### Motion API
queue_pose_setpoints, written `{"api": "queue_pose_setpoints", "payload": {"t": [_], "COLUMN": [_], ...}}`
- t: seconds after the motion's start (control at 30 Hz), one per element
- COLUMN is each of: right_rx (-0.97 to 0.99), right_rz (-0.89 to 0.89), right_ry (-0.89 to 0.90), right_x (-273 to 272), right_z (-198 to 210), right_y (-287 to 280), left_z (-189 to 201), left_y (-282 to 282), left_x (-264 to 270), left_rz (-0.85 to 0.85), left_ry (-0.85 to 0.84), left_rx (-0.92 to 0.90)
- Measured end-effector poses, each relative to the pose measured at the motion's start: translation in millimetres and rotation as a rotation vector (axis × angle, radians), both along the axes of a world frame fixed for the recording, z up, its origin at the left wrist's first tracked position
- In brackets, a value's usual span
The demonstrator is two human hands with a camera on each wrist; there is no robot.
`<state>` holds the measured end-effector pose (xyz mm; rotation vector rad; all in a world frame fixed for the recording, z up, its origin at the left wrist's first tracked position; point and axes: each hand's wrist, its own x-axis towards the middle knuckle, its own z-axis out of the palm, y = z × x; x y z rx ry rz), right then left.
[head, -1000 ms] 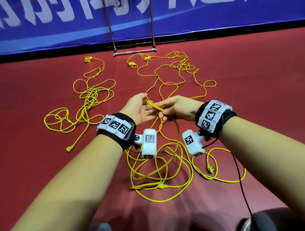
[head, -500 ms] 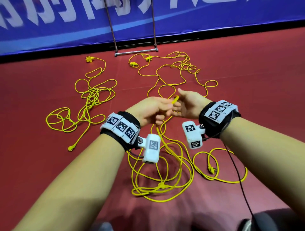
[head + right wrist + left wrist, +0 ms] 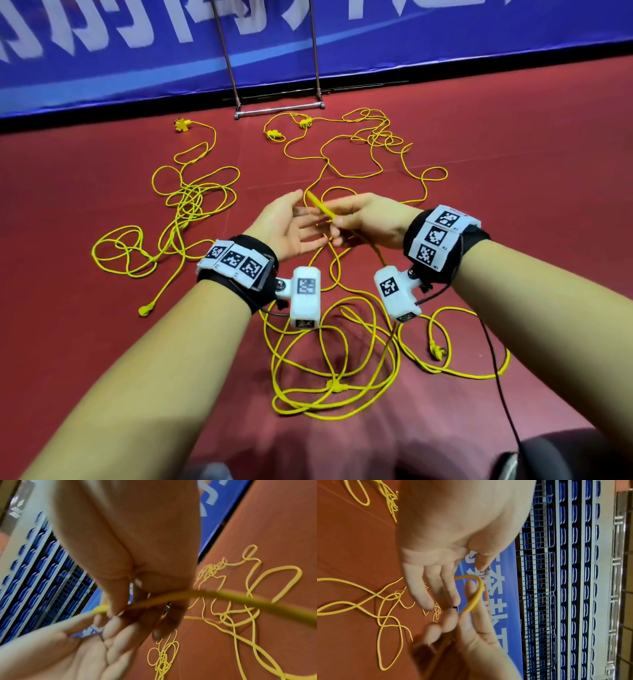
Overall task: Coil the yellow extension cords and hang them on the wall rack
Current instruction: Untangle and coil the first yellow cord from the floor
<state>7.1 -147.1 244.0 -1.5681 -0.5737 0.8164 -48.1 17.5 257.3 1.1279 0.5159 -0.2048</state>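
Note:
My right hand (image 3: pixel 339 222) pinches a bend of a yellow extension cord (image 3: pixel 320 207) between thumb and fingers at chest height. That cord drops into loose loops (image 3: pixel 337 363) on the red floor below my wrists. My left hand (image 3: pixel 298 224) lies open beside it, palm turned towards the right hand, fingers straight and holding nothing. The left wrist view shows the folded cord (image 3: pixel 476 591) just past my straight left fingers (image 3: pixel 435 588). In the right wrist view my thumb presses on the cord (image 3: pixel 171 596). The metal rack's foot bar (image 3: pixel 279 110) stands at the blue wall.
A second yellow cord (image 3: pixel 186 209) lies tangled on the floor at the left, its plug (image 3: pixel 146 310) nearest me. A third cord (image 3: pixel 363 144) sprawls at the back near the rack. A blue banner (image 3: pixel 137 78) lines the wall. A black cable (image 3: pixel 496 370) hangs from my right wrist.
My left hand, curled over the cord half a second ago, has let go and spread flat. The right hand keeps its pinch and has turned the cord's bend back towards the left palm.

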Motion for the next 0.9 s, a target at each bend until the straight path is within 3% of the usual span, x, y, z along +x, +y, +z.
{"api": "queue_pose_setpoints", "payload": {"t": [0.13, 0.23, 0.37, 0.5, 0.6, 0.67, 0.77, 0.9], "right_rx": [-0.245, -0.35, -0.225, 0.1, 0.219, 0.211, 0.148, 0.076], "right_rz": [0.301, 0.36, -0.043, -0.339, -0.438, -0.475, -0.483, -0.269], "right_ry": [-0.144, -0.174, 0.125, 0.524, 0.587, 0.541, 0.388, 0.202], "right_x": [-11, -10, -2, 13, 17, 17, 12, -4], "right_z": [-9, -9, -10, 0, 8, 8, 7, 10], "right_y": [0, -2, -1, -6, -11, -11, -9, -1], "left_z": [0, -5, -1, 6, 8, 6, -3, -11], "left_y": [-2, -3, -1, -13, -22, -24, -23, -11], "left_x": [-1, 2, 1, -6, -13, -15, -12, -2], "left_rz": [0.105, 0.154, 0.022, -0.339, -0.633, -0.687, -0.555, -0.195], "left_ry": [0.011, -0.031, -0.152, -0.269, -0.25, -0.196, -0.089, 0.013], "left_rx": [-0.066, -0.026, 0.091, 0.272, 0.418, 0.449, 0.471, 0.31]}}
